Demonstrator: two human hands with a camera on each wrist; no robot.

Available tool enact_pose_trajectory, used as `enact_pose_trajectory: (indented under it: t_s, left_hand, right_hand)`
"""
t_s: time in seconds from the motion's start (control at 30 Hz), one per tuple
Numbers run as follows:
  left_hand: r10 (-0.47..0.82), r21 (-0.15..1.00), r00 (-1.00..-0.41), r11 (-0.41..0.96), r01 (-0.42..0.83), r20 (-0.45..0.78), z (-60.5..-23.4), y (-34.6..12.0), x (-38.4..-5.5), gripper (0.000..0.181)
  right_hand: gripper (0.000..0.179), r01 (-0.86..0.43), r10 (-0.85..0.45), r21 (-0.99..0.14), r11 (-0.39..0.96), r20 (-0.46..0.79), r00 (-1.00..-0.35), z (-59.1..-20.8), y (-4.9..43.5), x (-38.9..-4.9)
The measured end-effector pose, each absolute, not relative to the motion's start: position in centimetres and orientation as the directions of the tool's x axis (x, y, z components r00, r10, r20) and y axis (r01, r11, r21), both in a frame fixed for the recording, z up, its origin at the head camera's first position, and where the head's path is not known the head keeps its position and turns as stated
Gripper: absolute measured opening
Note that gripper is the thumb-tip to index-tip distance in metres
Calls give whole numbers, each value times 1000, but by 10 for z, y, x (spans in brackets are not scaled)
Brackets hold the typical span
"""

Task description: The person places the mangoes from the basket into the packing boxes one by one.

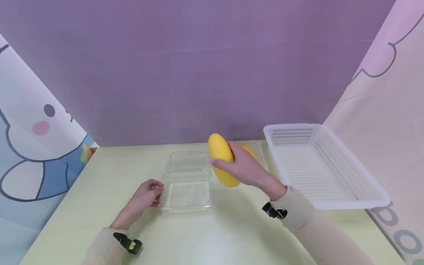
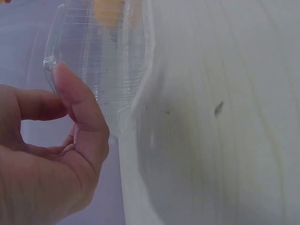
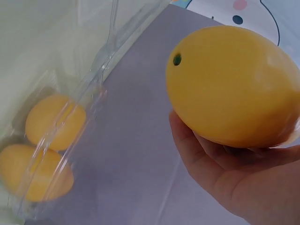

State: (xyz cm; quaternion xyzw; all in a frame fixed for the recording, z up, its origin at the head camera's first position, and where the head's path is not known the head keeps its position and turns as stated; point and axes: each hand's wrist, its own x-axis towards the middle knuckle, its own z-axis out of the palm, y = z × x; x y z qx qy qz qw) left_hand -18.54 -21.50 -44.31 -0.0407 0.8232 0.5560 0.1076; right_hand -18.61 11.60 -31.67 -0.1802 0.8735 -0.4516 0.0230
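Observation:
My right hand grips a yellow mango above the table, thumb on the near side. In the right wrist view the mango shows a small dark green stem spot. An open clear plastic clamshell box lies below and to the left, its lid folded back. My left hand is at the box's left side. The left wrist view has its thumb and a finger pinching the box's rim.
Behind my right hand stands another clear box holding mangoes; two mangoes show through its plastic in the right wrist view. A white perforated basket is at the right. A purple wall closes off the table's back edge.

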Motion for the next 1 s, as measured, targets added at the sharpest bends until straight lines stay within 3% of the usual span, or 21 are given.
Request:
enact_pose_trajectory:
  t_s: [0.2, 0.5, 0.8, 1.0]
  left_hand:
    - [64, 914, -973, 362, -186, -223, -445, -216, -187, 31]
    - [48, 911, -971, 361, -202, -234, -448, -223, -183, 31]
    - [58, 916, -972, 353, -194, -228, -448, -219, -184, 30]
    - [67, 920, -973, 344, -188, -223, -448, -216, -184, 30]
  right_hand:
    - [69, -267, -337, -827, 494, 101, -936, -323, 104, -184]
    - [59, -282, -333, -837, 469, 127, -934, -338, 86, -187]
    - [72, -233, -343, -863, 449, 74, -936, -348, 71, -188]
    - [70, -225, -345, -870, 440, 68, -936, -355, 63, -189]
